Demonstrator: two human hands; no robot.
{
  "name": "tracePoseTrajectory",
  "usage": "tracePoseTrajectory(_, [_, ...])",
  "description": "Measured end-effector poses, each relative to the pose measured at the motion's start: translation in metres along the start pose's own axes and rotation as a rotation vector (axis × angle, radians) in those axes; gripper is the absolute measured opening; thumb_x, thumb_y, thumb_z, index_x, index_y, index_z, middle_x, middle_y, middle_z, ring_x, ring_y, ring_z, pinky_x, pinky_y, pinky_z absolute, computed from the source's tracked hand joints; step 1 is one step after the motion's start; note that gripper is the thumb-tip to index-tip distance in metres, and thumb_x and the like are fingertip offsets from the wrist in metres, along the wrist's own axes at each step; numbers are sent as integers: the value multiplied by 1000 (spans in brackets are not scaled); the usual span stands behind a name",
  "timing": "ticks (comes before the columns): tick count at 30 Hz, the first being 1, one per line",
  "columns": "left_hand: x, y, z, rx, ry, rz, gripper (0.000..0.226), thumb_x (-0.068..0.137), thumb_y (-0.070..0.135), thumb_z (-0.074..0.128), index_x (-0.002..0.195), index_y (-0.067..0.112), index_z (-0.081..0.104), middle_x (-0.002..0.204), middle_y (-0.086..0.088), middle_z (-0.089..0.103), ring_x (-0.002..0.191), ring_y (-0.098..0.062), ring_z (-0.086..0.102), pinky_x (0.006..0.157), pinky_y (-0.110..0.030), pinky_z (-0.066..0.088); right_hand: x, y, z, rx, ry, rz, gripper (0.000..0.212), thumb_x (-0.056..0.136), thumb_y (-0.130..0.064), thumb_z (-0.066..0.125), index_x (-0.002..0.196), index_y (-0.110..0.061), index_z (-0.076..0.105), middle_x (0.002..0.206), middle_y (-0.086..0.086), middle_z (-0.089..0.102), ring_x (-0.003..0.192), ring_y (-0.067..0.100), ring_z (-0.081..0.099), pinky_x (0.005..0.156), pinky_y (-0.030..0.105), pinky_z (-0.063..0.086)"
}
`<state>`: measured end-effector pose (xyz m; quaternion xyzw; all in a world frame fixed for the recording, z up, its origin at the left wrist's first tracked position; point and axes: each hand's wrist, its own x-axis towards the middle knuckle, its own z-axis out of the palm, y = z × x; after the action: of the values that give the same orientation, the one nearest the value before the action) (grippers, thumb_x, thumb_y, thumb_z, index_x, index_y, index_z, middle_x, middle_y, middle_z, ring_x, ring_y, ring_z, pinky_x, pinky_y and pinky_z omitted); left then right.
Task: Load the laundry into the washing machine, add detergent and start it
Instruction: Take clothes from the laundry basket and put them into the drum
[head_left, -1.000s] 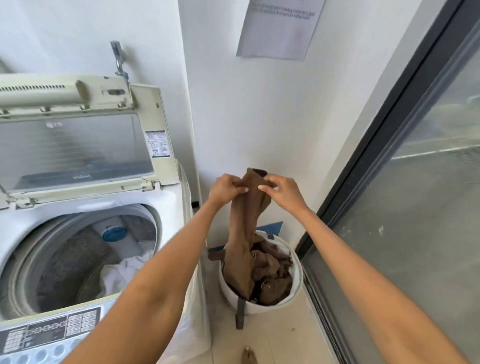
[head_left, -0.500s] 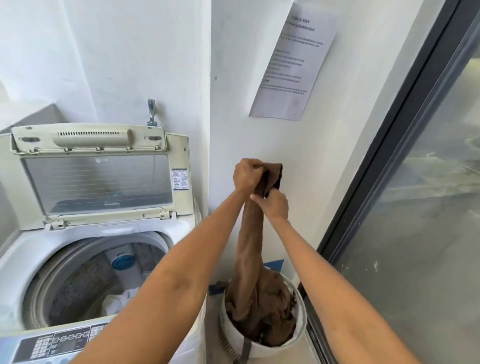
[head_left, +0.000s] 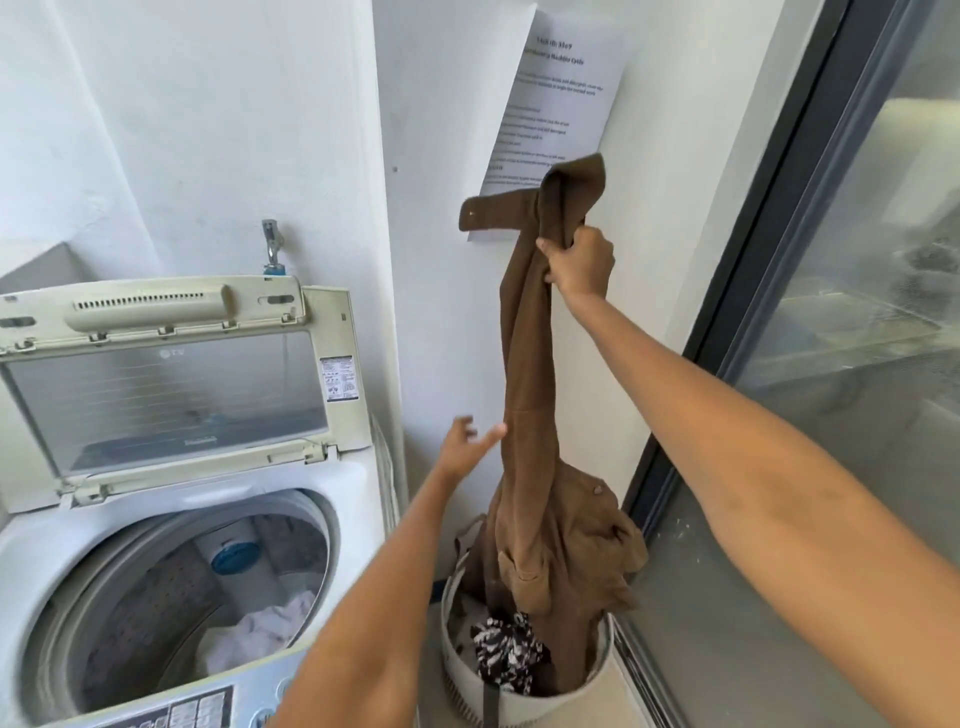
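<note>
My right hand grips a long brown garment near its top and holds it high against the wall. Its lower part still hangs into the white laundry basket on the floor. My left hand is lower, fingers spread, its fingertips at the garment's left edge, holding nothing. A black-and-white patterned cloth lies in the basket. On the left stands the top-loading washing machine, lid raised, with white laundry in its drum.
The machine's control panel runs along its front edge at the bottom. A water tap sits on the wall behind the lid. A printed paper sheet is stuck to the wall. A glass sliding door fills the right side.
My right hand has lifted the brown garment higher out of the basket. My left hand has let go of its top and dropped down beside the hanging cloth.
</note>
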<state>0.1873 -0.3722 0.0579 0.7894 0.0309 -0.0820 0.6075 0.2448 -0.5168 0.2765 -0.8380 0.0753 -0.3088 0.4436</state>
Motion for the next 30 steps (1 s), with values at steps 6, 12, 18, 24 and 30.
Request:
tracePoseTrajectory(6, [13, 11, 50, 93, -18, 48, 55, 81, 46, 68, 119, 9, 58, 115, 0, 62, 107, -20, 60, 89, -32, 51, 24, -25, -10, 123, 62, -19, 47, 83, -28, 70, 57, -17, 33, 64, 4, 60, 60, 30, 70, 57, 28, 49])
tracePoseTrajectory(12, [37, 41, 57, 25, 268, 13, 26, 88, 30, 56, 102, 12, 69, 99, -12, 72, 95, -30, 66, 84, -36, 53, 34, -5, -32, 164, 130, -3, 47, 85, -28, 69, 58, -18, 31, 73, 5, 59, 66, 30, 70, 44, 13, 43])
tracePoseTrajectory(18, [70, 72, 53, -149, 370, -42, 25, 84, 33, 61, 97, 13, 69, 94, -13, 72, 89, -33, 68, 84, -41, 56, 25, 57, -22, 162, -12, 91, 32, 83, -29, 71, 94, 0, 60, 103, 21, 67, 94, 37, 66, 85, 48, 54])
tracePoseTrajectory(24, [94, 86, 40, -361, 465, -126, 23, 81, 25, 62, 93, 6, 68, 95, -18, 69, 90, -36, 67, 85, -47, 56, -22, 110, -6, 212, -250, 148, 30, 86, -13, 66, 112, 2, 61, 111, 17, 65, 103, 24, 61, 95, 36, 48])
tracePoseTrajectory(30, [102, 115, 30, -501, 484, -82, 28, 83, 18, 61, 101, -3, 64, 105, -26, 66, 75, -31, 64, 72, -33, 54, -86, 186, 20, -112, -537, 359, 81, 79, -27, 74, 143, -3, 30, 146, 13, 38, 135, 32, 38, 111, 40, 33])
